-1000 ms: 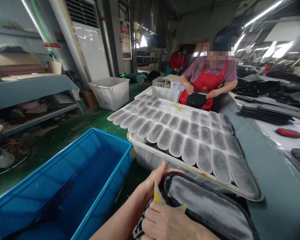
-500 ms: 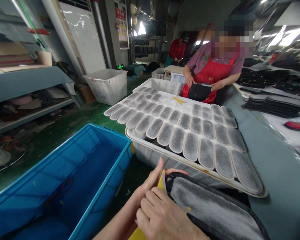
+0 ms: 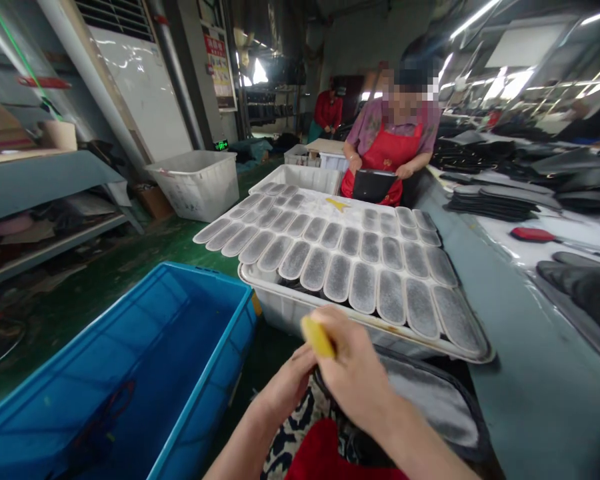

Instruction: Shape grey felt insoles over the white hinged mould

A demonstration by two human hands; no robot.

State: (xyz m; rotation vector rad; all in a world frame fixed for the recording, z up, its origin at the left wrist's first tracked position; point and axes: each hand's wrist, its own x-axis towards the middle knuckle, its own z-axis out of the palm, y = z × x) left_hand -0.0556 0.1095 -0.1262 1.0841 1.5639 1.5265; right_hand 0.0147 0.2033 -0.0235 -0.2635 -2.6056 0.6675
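Note:
My right hand [image 3: 350, 367] is closed round a yellow flat tool [image 3: 319, 337], whose end sticks up out of the fist, blurred. Just below and left of it, my left hand [image 3: 290, 380] is closed at the near-left end of a black-rimmed oblong panel [image 3: 435, 400]; its fingertips are partly hidden behind my right hand. This panel has a whitish-grey middle and slants down to the right. Beyond it, rows of grey oblong pieces with pale rims [image 3: 339, 275] lie on a board over a white tub [image 3: 280, 308].
A deep blue crate [image 3: 200, 373] stands at my left. Another yellow forked tool [image 3: 337, 204] lies on the far side of the board. A person in a red apron [image 3: 387, 157] faces me, holding a black piece. A grey-covered table [image 3: 520, 360] with black stacks runs along my right.
My right hand has lifted and turned, bringing the yellow tool's end upward. The oblong panel sits lower and is more covered by my hands. The view has shifted to the right.

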